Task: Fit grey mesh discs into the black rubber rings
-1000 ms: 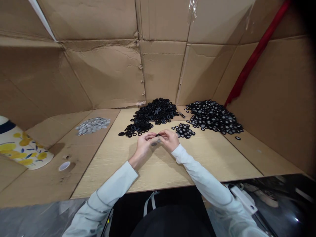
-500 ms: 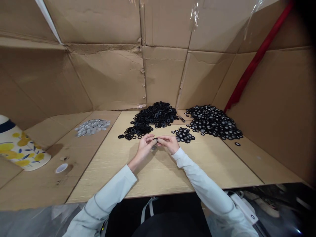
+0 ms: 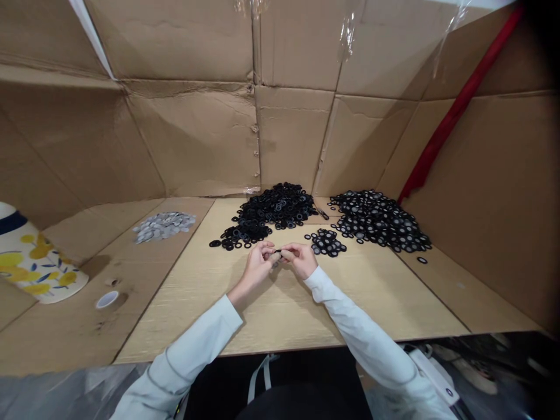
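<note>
My left hand point(image 3: 259, 260) and my right hand point(image 3: 300, 258) meet over the middle of the board, fingertips pinched together. Between them is a small black ring point(image 3: 279, 252), mostly covered by my fingers. Just below the fingertips a small grey disc point(image 3: 275, 265) shows partly; I cannot tell whether it is held or lies on the board. Behind my hands rises a heap of black rings point(image 3: 280, 204). A small group of black rings with grey centres point(image 3: 328, 242) lies close to my right hand.
A larger heap of grey-centred rings point(image 3: 380, 219) lies back right, with one stray ring point(image 3: 422, 260). Loose grey discs point(image 3: 164, 226) are spread at left. A tape roll point(image 3: 107, 300) and a flower-patterned container point(image 3: 41, 262) stand farther left. Cardboard walls point(image 3: 293, 134) enclose the board point(image 3: 188, 309).
Both hands stay pinched together at nearly the same spot, with the fingers slightly shifted around the ring. The whole view has moved a little.
</note>
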Motion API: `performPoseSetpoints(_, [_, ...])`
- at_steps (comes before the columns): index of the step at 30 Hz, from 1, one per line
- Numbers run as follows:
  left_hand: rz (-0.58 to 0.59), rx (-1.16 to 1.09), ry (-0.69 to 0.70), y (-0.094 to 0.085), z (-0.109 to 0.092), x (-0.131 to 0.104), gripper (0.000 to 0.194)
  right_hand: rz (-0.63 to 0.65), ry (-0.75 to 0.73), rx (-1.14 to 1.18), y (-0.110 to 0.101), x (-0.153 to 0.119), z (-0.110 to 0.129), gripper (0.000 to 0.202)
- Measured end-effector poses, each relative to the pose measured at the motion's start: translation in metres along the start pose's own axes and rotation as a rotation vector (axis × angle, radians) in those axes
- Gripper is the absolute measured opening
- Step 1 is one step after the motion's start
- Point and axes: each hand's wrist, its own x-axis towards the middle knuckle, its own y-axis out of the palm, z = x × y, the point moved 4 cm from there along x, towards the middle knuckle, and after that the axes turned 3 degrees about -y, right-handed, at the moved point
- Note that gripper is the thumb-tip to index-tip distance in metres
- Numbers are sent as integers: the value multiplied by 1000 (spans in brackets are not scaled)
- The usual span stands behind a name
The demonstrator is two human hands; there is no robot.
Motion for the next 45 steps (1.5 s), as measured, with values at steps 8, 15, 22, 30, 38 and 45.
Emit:
performPoseSetpoints(8, [-79,-62,2,2,-2,0,28,-15,61,66,0,-1,1,30])
performPoseSetpoints(15, [-71,-83,-65,0,-7,-1,32,13,102,74,1,-2,4,29])
performPoseSetpoints(22, [-36,2,-58,0,1,1,33,26,50,-144,-1,-2,3,20])
performPoseSetpoints(30, [119,591,197,-4,-3,1,29,150,-367,-735,6,-9,21,19])
performPoseSetpoints(38, [43,251,109,-6,6,8,27,45,-254,-619,-1,-6,24,15])
performPoseSetpoints(45, [-104,-173,-83,-1,2,4,35,-19,-3,-154,-2,-2,9,24])
